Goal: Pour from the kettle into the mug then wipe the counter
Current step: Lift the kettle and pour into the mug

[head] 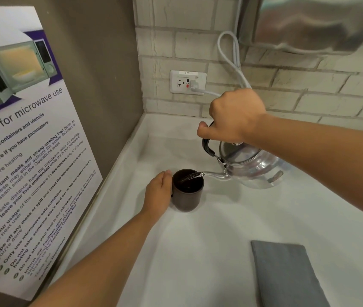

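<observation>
A dark brown mug (pixel 187 196) stands upright on the white counter (pixel 209 251). My left hand (pixel 158 193) wraps its left side, where the handle is hidden. My right hand (pixel 236 117) grips the black handle of a shiny metal kettle (pixel 253 167), tilted to the left above the counter. Water streams from the kettle's spout into the mug's mouth. A folded grey cloth (pixel 286 275) lies flat on the counter at the front right.
A wall socket (pixel 188 82) with a white plug and looped cable sits on the tiled back wall. A microwave-use poster (pixel 21 151) covers the left side wall. A steel appliance (pixel 309 23) hangs at the top right.
</observation>
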A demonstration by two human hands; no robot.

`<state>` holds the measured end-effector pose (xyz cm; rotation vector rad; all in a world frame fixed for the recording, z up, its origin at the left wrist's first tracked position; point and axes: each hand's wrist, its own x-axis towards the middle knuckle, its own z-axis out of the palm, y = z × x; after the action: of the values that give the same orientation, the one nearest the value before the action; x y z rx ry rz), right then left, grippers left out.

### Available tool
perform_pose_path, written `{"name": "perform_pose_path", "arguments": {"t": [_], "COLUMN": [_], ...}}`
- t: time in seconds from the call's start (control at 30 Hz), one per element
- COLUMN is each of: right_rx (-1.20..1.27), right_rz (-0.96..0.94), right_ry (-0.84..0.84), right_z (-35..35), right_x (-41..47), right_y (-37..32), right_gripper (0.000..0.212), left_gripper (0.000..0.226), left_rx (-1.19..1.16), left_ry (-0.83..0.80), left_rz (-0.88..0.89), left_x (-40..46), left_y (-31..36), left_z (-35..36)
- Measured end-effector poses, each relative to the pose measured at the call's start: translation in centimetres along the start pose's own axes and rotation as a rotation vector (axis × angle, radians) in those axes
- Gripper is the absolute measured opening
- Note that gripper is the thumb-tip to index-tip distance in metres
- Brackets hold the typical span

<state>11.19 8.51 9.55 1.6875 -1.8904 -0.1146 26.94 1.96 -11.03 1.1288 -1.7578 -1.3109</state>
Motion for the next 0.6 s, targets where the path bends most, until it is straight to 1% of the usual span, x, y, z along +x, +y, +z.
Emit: {"name": "perform_pose_path", "arguments": {"t": [0.3,0.5,0.6], "right_rx": [-0.013,0.011,0.079], "right_rz": [-0.034,0.003,0.059], "right_ry": [0.014,0.008,-0.001], "right_z": [0.0,1.0,1.9], "right_x": [0.3,-0.3,-0.7], "right_y": [-0.1,0.6,1.4], "right_gripper": [0.053,0.055,0.056], "left_gripper": [0.052,0.052,0.051], "left_rx": [0.000,0.001,-0.002], "left_ry": [0.000,0.002,-0.005], "left_rz": [-0.006,0.007,0.002], "left_x": [-0.2,-0.4,-0.4], "left_y": [0.3,0.4,0.5], "left_z": [-0.1,-0.1,-0.3]}}
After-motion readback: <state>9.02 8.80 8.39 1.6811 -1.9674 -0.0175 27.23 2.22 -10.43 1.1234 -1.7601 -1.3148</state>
